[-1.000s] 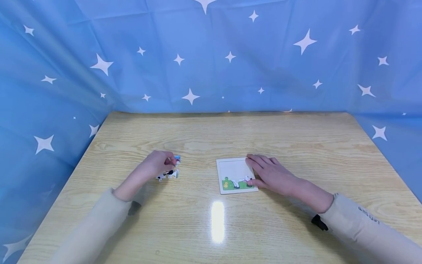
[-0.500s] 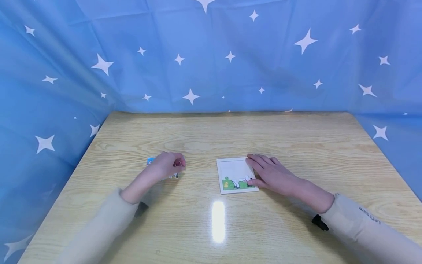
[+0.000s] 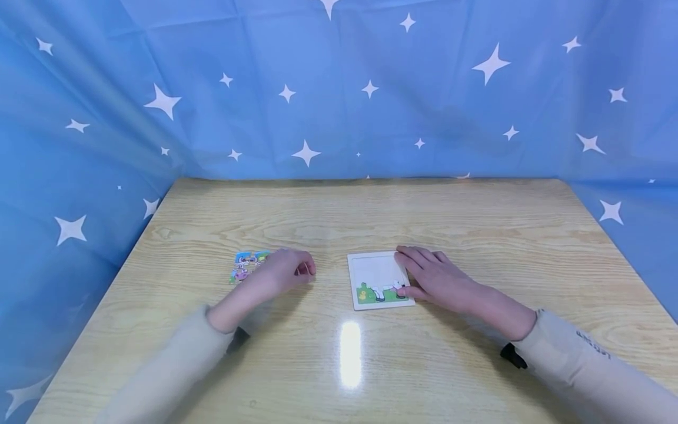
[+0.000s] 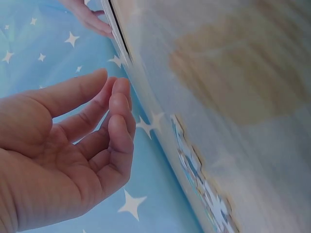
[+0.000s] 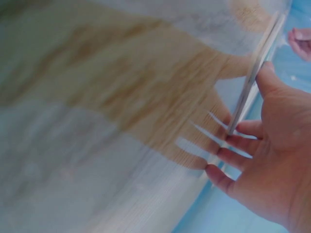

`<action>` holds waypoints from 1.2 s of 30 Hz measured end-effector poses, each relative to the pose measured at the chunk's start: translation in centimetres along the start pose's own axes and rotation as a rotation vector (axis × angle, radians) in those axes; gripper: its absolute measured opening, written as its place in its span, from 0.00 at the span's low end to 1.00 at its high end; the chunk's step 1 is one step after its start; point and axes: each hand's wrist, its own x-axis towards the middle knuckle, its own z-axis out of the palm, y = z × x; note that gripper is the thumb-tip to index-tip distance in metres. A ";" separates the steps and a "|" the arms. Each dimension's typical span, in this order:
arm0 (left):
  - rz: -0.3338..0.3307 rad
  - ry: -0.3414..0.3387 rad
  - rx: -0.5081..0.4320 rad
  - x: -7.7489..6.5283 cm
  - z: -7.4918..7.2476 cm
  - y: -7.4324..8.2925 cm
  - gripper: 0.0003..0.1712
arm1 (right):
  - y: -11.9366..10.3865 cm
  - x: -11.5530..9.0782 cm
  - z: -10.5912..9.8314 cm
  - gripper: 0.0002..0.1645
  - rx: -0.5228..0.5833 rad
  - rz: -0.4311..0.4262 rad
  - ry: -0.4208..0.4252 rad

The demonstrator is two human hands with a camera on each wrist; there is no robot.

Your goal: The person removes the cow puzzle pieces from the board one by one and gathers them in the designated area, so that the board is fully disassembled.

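My left hand (image 3: 275, 272) is over the table just right of the loose puzzle pieces (image 3: 246, 266). The left wrist view shows its fingers loosely bent and the thumb tip close to the index fingertip, with nothing visible between them. My right hand (image 3: 436, 281) rests on the right side of a square white puzzle board (image 3: 375, 270), fingertips at the far corner and thumb over the near right part. Fitted pieces (image 3: 380, 295) with green grass, a duck and animal legs line the board's near edge; its upper area is bare white. Part of the loose pieces is hidden behind my left hand.
The wood-grain table (image 3: 450, 218) reaches back to a blue curtain (image 3: 339, 76) with white stars. A bright light reflection (image 3: 350, 354) lies on the table in front of the board. Both forearms wear light sleeves (image 3: 588, 365).
My left hand has moved right, away from the loose pieces toward the board, uncovering the pieces at the left. My right hand and the board have stayed in place.
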 end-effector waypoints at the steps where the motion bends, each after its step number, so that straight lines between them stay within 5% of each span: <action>1: 0.011 0.002 0.012 0.0 0.1 0.1 0.05 | 0.0 0.0 0.0 0.45 -0.002 -0.002 0.002; 16: 0.084 -0.050 -0.025 0.9 1.5 1.8 0.04 | -0.1 -0.1 -0.1 0.46 0.010 -0.001 -0.007; 36: 0.202 -0.062 0.052 2.9 3.6 4.4 0.04 | 0.0 -0.1 -0.3 0.46 0.008 -0.005 0.010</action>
